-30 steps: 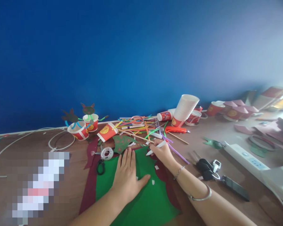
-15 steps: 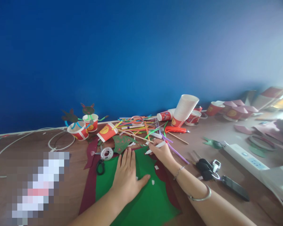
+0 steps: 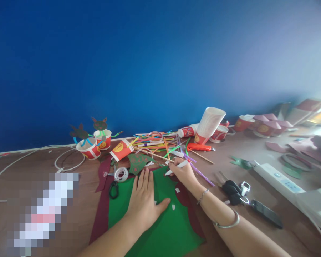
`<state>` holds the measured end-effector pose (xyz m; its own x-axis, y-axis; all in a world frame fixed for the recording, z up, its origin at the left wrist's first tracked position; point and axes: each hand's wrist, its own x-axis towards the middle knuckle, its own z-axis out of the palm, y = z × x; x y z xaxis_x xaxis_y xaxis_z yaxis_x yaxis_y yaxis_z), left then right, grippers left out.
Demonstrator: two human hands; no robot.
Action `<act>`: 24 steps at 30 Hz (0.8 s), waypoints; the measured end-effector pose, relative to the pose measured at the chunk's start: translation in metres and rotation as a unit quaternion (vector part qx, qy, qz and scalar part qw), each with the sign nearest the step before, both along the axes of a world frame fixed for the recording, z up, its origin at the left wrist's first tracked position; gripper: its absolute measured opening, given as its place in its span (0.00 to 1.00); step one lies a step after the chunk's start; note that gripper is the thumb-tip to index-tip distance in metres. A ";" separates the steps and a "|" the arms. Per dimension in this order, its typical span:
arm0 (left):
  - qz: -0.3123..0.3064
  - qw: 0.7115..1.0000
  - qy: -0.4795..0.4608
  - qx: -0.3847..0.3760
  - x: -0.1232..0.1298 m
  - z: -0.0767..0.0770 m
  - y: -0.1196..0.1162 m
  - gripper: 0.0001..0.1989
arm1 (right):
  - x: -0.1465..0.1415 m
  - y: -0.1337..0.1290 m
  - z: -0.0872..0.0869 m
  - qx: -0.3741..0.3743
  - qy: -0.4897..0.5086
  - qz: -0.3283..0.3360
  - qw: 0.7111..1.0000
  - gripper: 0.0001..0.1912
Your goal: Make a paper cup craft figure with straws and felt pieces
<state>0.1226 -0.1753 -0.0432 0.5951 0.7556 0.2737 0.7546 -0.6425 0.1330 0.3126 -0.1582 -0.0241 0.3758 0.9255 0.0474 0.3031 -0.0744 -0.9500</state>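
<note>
My left hand (image 3: 144, 200) lies flat, fingers together, pressing on a green felt sheet (image 3: 163, 228) that rests on a dark red sheet (image 3: 101, 210). My right hand (image 3: 184, 173) grips a white pen (image 3: 178, 166) with its tip at the green sheet's far right edge. Small white scraps (image 3: 173, 206) sit on the green sheet by my left thumb. Black-handled scissors (image 3: 113, 189) and a tape roll (image 3: 121, 174) are just left of my left hand.
Coloured straws (image 3: 157, 142), red paper cups (image 3: 120, 150), a white cup stack (image 3: 210, 123) and an orange knife (image 3: 199, 147) crowd the far table. Keys (image 3: 234, 187) and a white power strip (image 3: 280, 182) lie right. White cable loops (image 3: 66, 160) lie left, below the blue wall.
The pen tip in my right hand has edged slightly left and up along the green sheet's edge. My left hand has stayed put.
</note>
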 end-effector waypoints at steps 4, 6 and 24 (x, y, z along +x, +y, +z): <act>0.000 1.000 0.005 0.003 0.000 0.001 0.000 0.47 | 0.000 0.000 0.001 -0.005 0.017 0.001 1.000 0.14; -0.001 1.000 0.003 0.006 0.000 0.000 0.000 0.46 | 0.000 0.000 0.000 -0.002 0.008 -0.005 1.000 0.14; 0.000 1.000 -0.001 0.007 0.000 0.000 0.000 0.46 | 0.000 0.000 -0.002 -0.004 -0.006 -0.002 1.000 0.16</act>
<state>0.1223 -0.1755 -0.0428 0.5947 0.7514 0.2858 0.7542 -0.6446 0.1252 0.3123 -0.1577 -0.0256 0.3786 0.9245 0.0448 0.3150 -0.0833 -0.9454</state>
